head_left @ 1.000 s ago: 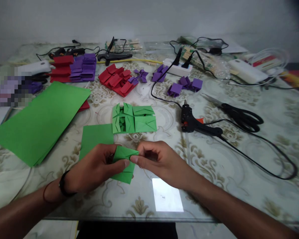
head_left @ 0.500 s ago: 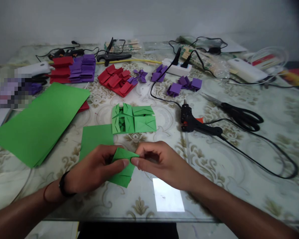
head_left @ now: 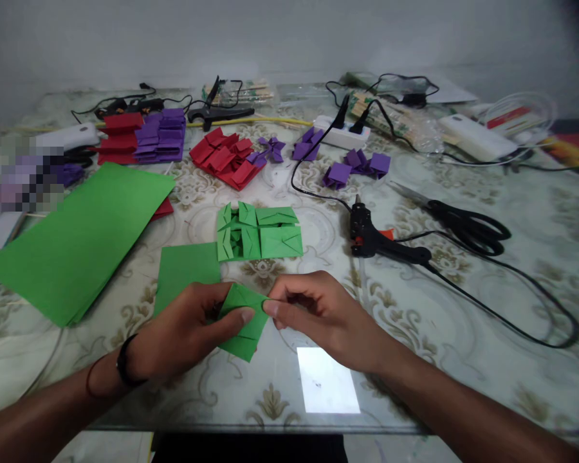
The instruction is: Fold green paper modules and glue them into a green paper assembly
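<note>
A partly folded green paper piece (head_left: 245, 318) is held low over the table's near edge between both hands. My left hand (head_left: 183, 331) grips its left side, thumb pressed on top. My right hand (head_left: 313, 312) pinches its right corner with thumb and forefinger. Just behind the hands lies a flat green paper square (head_left: 186, 270). Farther back sits a cluster of folded green pieces (head_left: 258, 231).
A stack of large green sheets (head_left: 77, 235) lies at left. Red folded pieces (head_left: 224, 157) and purple folded pieces (head_left: 161, 132) sit at the back. A black glue gun (head_left: 374, 238) with its cord, and scissors (head_left: 458, 222), lie at right. A power strip (head_left: 340, 132) is behind.
The green piece has turned slightly in my hands and its lower flap has shortened. Both hands stay in nearly the same place.
</note>
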A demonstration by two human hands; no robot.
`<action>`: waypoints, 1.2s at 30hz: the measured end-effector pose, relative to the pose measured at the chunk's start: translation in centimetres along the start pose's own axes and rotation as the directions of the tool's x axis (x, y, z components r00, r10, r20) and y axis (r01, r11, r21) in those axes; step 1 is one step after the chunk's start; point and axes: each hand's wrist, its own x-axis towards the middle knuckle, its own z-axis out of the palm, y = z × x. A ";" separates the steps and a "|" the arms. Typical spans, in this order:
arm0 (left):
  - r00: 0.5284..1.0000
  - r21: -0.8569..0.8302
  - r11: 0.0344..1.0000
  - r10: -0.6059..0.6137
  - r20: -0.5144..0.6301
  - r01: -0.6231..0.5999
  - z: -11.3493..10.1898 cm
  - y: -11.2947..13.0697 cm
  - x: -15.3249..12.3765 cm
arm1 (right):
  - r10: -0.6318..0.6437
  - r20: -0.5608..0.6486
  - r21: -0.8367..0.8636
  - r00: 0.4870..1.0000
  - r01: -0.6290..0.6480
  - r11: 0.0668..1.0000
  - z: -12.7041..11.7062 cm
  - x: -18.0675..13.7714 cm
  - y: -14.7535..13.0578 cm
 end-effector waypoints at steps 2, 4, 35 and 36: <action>1.000 0.034 0.999 0.015 -0.006 -0.014 0.0 0.1 -0.1 | 0.006 0.000 -0.004 1.000 -0.006 1.000 0.0 -0.1 0.0; 0.999 0.044 0.999 0.030 -0.016 -0.029 0.0 0.2 -0.2 | 0.013 0.007 -0.010 1.000 -0.013 1.000 0.0 -0.1 0.0; 0.994 -0.251 0.963 0.074 -0.085 -0.094 -0.6 -0.1 0.2 | 0.013 -0.051 0.259 0.999 0.000 0.966 -1.1 0.8 0.8; 0.993 -0.266 0.958 0.086 -0.086 -0.106 -0.6 -0.2 0.2 | 0.015 -0.040 0.296 0.999 -0.003 0.955 -1.1 0.8 0.9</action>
